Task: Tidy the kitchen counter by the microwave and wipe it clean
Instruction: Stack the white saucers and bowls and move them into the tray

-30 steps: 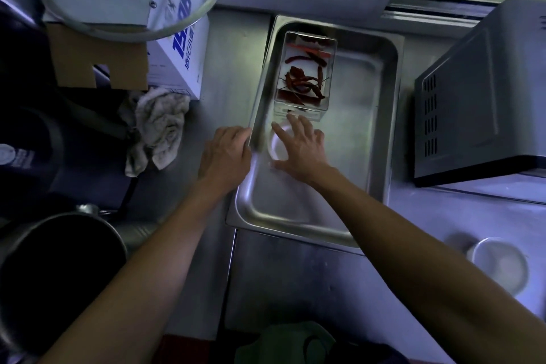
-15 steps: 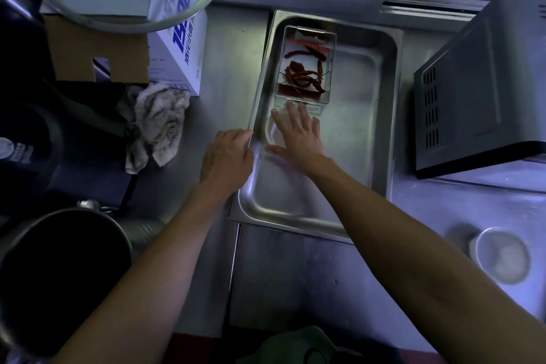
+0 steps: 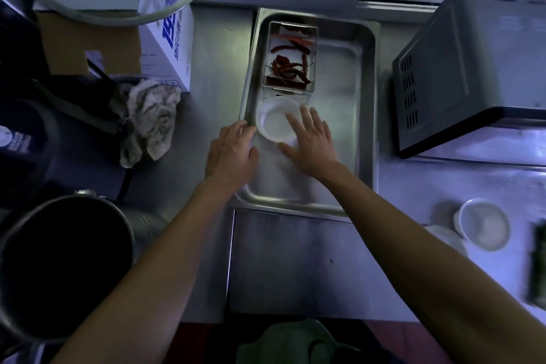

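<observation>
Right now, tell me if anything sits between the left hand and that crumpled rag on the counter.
Nothing visible does. The left hand rests on the steel tray's left rim, and the crumpled rag lies to its left with only bare counter between them.

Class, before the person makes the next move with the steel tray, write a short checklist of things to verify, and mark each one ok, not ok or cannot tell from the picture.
1. Left hand on the tray rim: ok, it rests on the left edge.
2. Right hand free: ok, fingers straight, lying over the white bowl.
3. Bowl inside the tray: ok.
4. Chilli box inside the tray: ok, at the far end.
5. Rag within reach for wiping: ok, it lies left of the tray.
6. Counter under the tray clean: cannot tell, it is hidden.
</observation>
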The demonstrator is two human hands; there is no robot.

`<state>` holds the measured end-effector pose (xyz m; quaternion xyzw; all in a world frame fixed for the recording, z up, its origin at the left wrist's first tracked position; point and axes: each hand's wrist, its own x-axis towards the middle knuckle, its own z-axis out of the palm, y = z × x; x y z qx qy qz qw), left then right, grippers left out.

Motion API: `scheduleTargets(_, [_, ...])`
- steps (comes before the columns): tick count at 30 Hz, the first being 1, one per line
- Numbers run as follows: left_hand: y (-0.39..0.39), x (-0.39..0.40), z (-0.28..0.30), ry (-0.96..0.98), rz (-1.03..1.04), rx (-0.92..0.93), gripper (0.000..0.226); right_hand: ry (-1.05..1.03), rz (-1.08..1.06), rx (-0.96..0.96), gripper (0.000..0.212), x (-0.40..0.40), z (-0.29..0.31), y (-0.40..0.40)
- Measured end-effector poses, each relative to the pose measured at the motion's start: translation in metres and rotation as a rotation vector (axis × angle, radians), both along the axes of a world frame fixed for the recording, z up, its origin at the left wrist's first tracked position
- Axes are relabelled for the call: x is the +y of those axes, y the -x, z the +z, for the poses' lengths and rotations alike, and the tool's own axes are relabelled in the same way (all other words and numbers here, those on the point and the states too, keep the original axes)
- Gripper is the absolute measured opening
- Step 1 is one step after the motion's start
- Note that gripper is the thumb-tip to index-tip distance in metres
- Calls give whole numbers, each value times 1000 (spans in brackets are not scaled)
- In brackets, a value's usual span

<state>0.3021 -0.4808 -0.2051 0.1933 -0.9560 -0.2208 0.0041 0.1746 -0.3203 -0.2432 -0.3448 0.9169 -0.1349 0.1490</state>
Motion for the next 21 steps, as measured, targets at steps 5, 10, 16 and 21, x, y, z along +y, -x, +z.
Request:
scheduleTargets(5, [7,42,9,110,-111,-22,45,49,-113,-39,72,73,16,-19])
scheduleTargets(10, [21,114,17,145,-205,-13,44,55,-179,-14,70,151,36,-26])
scheduleTargets(16, [12,217,27,107,-255,-53,44,48,-286,-18,72,267,50,-46])
scheduleTargets(21, [8,303,36,131,-347,-44,45,55,-371,5,70,363,57,-67])
